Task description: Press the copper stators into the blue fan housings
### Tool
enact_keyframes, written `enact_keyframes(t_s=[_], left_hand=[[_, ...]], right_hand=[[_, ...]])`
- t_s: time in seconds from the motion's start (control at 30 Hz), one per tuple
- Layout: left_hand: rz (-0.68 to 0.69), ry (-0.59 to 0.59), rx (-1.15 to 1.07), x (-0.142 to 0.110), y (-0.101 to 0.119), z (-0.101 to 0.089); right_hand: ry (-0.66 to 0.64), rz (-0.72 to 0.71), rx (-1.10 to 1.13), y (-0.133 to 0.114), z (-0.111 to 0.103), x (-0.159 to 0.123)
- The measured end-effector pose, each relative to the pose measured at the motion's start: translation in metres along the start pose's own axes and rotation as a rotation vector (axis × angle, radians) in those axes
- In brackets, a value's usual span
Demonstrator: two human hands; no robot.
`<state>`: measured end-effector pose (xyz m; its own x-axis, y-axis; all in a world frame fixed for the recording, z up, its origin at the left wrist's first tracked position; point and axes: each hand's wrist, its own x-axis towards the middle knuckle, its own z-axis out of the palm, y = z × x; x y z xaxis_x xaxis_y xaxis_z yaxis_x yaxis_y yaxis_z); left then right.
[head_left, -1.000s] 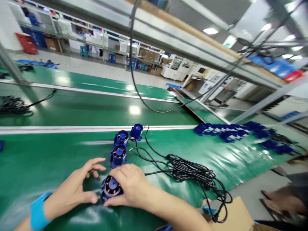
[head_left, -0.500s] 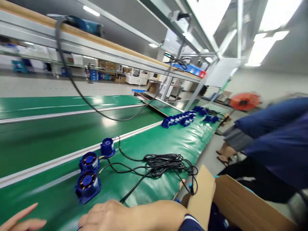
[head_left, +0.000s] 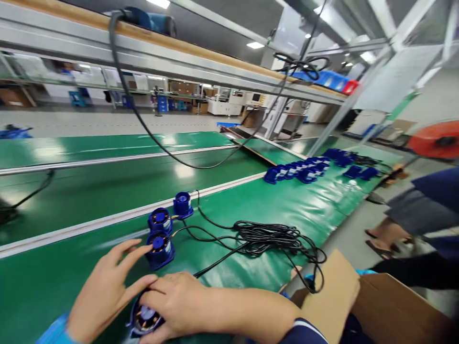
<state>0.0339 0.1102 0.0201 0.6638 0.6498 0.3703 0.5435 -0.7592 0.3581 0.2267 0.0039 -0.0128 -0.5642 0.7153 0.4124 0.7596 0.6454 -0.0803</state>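
Observation:
My right hand (head_left: pixel 175 303) is closed around the side of a small blue cooling fan (head_left: pixel 146 316) at the bottom of the view, which faces up on the green mat. My left hand (head_left: pixel 107 282) hovers beside it with fingers apart. Its index fingertip reaches a second blue fan (head_left: pixel 160 253), though contact cannot be told, and its thumb comes close to my right fingers. Behind stand two more blue fans, a middle one (head_left: pixel 159 220) and a far one (head_left: pixel 183 205). Thin wires lead from these standing fans to a bundle of black cables (head_left: pixel 265 236).
Many blue fans (head_left: pixel 297 171) line the green bench (head_left: pixel 229 200) further right. An open cardboard box (head_left: pixel 394 306) stands at the lower right, near a person (head_left: pixel 412 205). A grey cable (head_left: pixel 143 122) droops from the shelf (head_left: pixel 201 64) overhead. A red floor fan (head_left: pixel 435 138) is at the far right.
My left hand has come in from the lower left toward the fans. The fan under my right hand now shows. The whole view has turned left, so the bench things appear further right.

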Motion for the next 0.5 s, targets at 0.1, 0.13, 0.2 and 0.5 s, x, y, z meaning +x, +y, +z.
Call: enact_keyframes(t_s=[0.1,0.13,0.2,0.5], left_hand=[[0.049,-0.040,0.101,0.023,0.018,0.012],[0.029,-0.035,0.128,0.030,0.022,0.017],[-0.039,-0.010,0.180,0.040,0.028,0.026],[0.000,0.115,0.114,0.036,0.013,0.024]], right_hand=[[0.047,0.035,0.027,-0.002,0.008,-0.004],[0.055,0.036,0.040,-0.002,0.009,-0.005],[0.058,0.030,0.048,-0.003,0.011,-0.005],[0.093,-0.080,0.024,-0.007,-0.016,-0.007]])
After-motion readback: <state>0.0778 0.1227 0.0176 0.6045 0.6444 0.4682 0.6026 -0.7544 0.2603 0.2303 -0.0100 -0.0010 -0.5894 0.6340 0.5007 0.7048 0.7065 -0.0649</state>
